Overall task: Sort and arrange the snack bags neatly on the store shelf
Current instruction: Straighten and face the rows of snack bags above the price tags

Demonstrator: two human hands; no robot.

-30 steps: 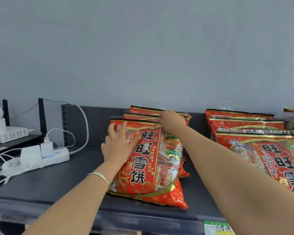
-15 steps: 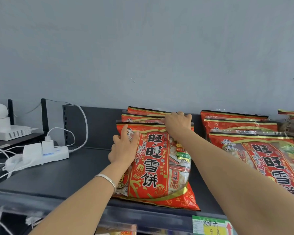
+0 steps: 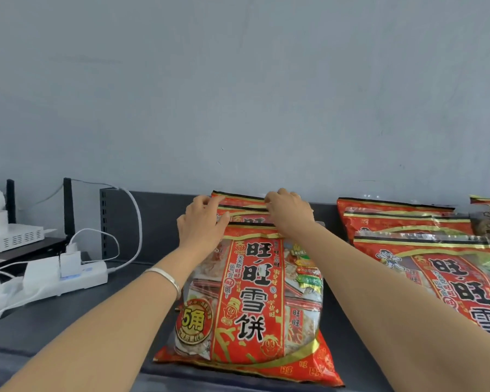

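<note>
Three red snack bags stand one behind another at the middle of the shelf (image 3: 54,329). The front bag (image 3: 249,301) leans back with its printed face towards you. The two rear bags (image 3: 238,197) show only their gold-and-black top seams above it.

Your left hand (image 3: 201,222) curls its fingers over those seams at the left corner, with the thumb by the front bag's top edge. Your right hand (image 3: 290,210) pinches the rearmost seam nearer the middle. Both grips are narrow, closed on the rear bags.

Your hands hide the front bag's upper corners, so you cannot tell how its seam sits there. To the right, a second stack of bags (image 3: 436,264) is cut off by the frame edge. A power strip (image 3: 68,278) lies at the shelf's left.

Half a second ago your left hand lay flat on the front bag's face. It has since climbed to the top seams.
</note>
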